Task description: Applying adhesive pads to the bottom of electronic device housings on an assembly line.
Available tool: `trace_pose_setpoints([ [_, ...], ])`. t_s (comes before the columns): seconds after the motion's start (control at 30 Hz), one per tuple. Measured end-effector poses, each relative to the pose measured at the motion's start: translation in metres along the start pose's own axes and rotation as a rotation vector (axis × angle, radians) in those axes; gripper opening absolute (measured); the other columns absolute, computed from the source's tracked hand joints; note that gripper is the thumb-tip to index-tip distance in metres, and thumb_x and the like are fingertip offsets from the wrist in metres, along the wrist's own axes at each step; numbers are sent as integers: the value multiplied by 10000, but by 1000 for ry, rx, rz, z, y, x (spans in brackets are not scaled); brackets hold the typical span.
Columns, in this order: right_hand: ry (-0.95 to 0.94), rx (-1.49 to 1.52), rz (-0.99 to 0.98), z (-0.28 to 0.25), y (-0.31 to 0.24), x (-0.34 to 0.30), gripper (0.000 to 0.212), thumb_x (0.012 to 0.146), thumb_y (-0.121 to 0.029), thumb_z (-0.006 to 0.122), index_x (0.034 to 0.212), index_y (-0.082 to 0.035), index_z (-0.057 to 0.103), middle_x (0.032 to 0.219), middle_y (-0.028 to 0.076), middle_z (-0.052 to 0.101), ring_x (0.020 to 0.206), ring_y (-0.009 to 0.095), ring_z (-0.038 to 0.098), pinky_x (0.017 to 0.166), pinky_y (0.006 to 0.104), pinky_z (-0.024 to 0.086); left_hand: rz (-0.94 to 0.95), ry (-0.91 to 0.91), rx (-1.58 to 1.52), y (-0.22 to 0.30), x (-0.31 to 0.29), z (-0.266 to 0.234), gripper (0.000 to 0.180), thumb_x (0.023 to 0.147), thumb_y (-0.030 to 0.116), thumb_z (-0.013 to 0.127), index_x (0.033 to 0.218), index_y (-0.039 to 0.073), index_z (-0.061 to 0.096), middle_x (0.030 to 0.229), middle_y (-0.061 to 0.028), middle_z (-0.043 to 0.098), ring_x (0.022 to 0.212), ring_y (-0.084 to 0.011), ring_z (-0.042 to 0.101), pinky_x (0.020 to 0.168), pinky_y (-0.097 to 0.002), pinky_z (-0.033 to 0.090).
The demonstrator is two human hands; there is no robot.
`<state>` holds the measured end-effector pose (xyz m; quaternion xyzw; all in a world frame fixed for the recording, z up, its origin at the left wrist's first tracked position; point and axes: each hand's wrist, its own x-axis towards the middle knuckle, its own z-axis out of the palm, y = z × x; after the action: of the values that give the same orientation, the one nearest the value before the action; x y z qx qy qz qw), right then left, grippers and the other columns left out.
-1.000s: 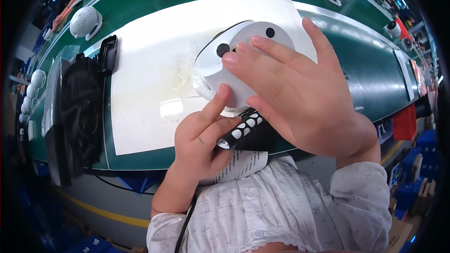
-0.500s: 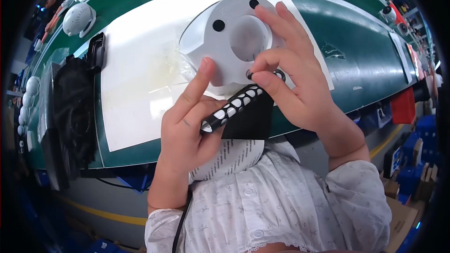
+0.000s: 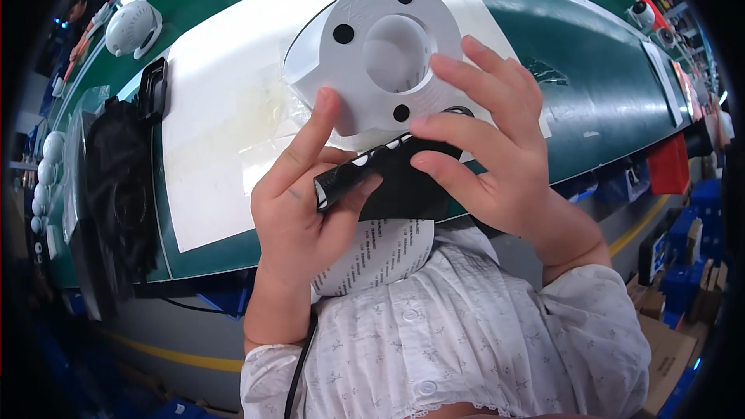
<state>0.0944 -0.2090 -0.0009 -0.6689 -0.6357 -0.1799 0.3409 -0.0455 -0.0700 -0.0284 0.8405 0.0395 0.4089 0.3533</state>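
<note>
A white plastic housing [image 3: 341,81] with a round opening lies on the bench. On its flat face sit three round black pads; the lowest pad [image 3: 401,112] is beside my right fingertips. My left hand [image 3: 299,209] grips a bent black sheet of pads [image 3: 353,180] with white round spots, closed by thumb and lower fingers. Its index finger stretches out and touches the housing's near left edge. My right hand [image 3: 497,143] hovers at the housing's near right side, fingers spread and thumb apart from the index finger, nothing visible between them. Part of the sheet hangs below, towards my lap.
Under the housing is a white board [image 3: 209,140] on the green bench [image 3: 590,101]. Black bagged material [image 3: 120,186] and a black plastic tray [image 3: 153,89] lie at left. A white round device [image 3: 133,29] stands at the far left. A paper-backed roll [image 3: 380,260] rests against my lap.
The small black pad that was between my right finger and thumb now lies flat on the housing. My right fingers have spread, and the sheet in my left hand has tilted.
</note>
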Motion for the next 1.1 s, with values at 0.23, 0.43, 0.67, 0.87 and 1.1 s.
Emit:
trace_pose_setpoints([
  [0.23, 155, 122, -84, 16, -3, 2, 133, 627, -63, 656, 712, -111, 565, 1064, 20, 536, 1102, 247, 425, 896, 376, 283, 9, 7, -27, -6, -4, -7, 175, 557, -38, 680, 659, -71, 542, 1181, -208, 487, 630, -172, 605, 584, -242, 484],
  [0.43, 223, 143, 172, 14, 14, 13, 88, 737, -88, 605, 813, -57, 572, 1114, 92, 508, 1115, 270, 391, 906, 362, 309, 21, 12, -1, -1, -7, -15, 171, 555, -36, 681, 631, -82, 535, 1180, -202, 491, 602, -169, 597, 574, -233, 471],
  [0.67, 147, 348, 354, 16, 0, 12, 94, 760, -119, 595, 829, -56, 581, 1120, 84, 516, 1125, 253, 393, 913, 361, 304, 37, 19, -34, -3, -11, -27, 162, 575, -31, 679, 630, -79, 535, 1173, -216, 491, 585, -159, 588, 565, -234, 463],
  [0.87, 86, -107, 157, 19, -27, 31, 127, 739, -118, 593, 860, -80, 594, 1087, 48, 543, 1108, 232, 430, 944, 397, 243, 19, 33, -61, -17, -13, -50, 173, 580, -24, 681, 615, -75, 520, 1172, -221, 488, 571, -160, 582, 546, -232, 455],
  [1.1, -270, -321, 65, 25, -41, 48, 370, 758, -145, 562, 1103, -20, 512, 1156, 68, 490, 1132, 214, 408, 981, 405, 188, 35, 32, -16, -36, -16, -74, 195, 579, -10, 686, 591, -45, 495, 1171, -226, 485, 569, -175, 581, 537, -237, 458],
])
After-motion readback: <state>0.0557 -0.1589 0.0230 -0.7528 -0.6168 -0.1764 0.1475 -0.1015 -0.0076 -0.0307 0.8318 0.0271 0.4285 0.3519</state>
